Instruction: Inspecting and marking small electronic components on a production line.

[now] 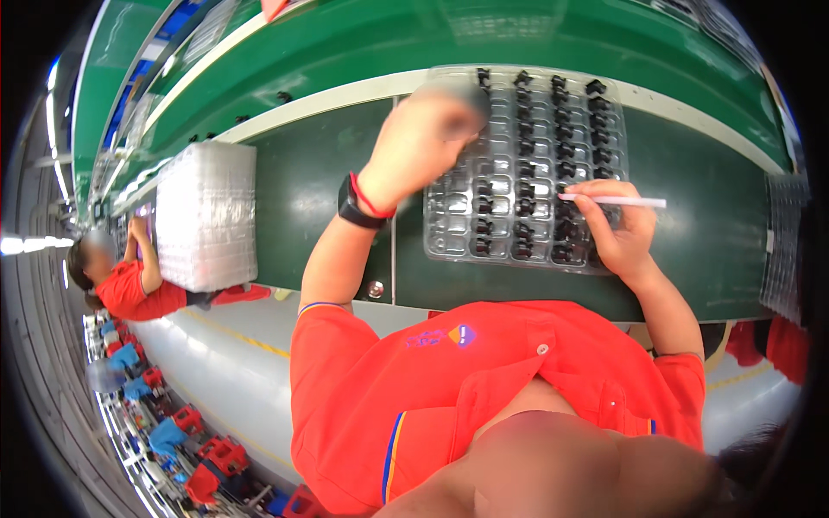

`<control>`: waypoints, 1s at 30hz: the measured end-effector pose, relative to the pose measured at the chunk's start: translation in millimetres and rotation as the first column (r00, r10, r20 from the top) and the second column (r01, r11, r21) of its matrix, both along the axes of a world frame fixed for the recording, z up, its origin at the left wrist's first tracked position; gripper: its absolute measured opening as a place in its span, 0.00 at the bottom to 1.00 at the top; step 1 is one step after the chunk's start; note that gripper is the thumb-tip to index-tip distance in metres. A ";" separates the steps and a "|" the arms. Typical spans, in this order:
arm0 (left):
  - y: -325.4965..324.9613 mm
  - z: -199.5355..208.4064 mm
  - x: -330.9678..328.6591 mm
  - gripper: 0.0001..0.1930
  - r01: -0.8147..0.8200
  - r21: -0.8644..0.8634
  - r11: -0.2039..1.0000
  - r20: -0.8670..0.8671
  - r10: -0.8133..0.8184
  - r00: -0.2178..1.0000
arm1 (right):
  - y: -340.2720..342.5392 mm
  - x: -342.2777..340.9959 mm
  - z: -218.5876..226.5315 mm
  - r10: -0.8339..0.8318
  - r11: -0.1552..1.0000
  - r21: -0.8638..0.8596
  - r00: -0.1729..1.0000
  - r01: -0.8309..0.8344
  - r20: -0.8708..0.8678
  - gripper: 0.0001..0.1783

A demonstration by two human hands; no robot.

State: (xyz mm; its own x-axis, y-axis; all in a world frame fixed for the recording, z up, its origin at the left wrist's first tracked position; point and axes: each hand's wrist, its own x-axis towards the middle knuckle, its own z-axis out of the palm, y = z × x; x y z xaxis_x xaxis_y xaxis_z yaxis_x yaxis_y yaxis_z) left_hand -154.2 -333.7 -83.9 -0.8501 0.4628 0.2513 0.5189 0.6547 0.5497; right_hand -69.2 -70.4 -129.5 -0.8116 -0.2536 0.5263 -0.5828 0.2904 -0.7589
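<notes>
A clear plastic blister tray (447,226) lies on the dark green bench in front of me. Small black parts (525,168) sit in several of its columns, while the leftmost cells show bare plastic. Over the tray's far left corner, my left hand (429,138) is curled and smeared by motion. A dark blurred shape at its fingers cannot be made out. At the tray's right side, my right hand (623,229) pinches a thin white stick (635,200) between thumb and fingers. Its tip points left over the parts.
To the left stands a tall stack of clear trays (207,216). More stacked trays (786,246) are at the far right. A raised green ledge (345,65) runs along the back, with a few loose black parts (284,97). Another person (138,281) in red works at the left.
</notes>
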 end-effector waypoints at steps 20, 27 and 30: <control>-214.8 -92.6 -108.3 0.14 -0.698 0.231 0.677 -0.240 0.735 0.634 | -1.8 -1.2 3.9 -0.057 0.996 -0.072 0.997 0.053 -0.048 0.04; -104.3 -28.1 -73.5 0.12 -0.474 0.572 0.669 0.191 0.454 0.870 | -1.8 -1.4 2.3 -0.052 0.991 -0.125 0.996 0.042 -0.079 0.03; -30.9 -0.9 -33.1 0.10 -0.342 0.561 0.754 0.308 0.193 0.931 | -0.8 -1.3 0.7 -0.053 0.981 -0.190 0.998 0.044 -0.043 0.05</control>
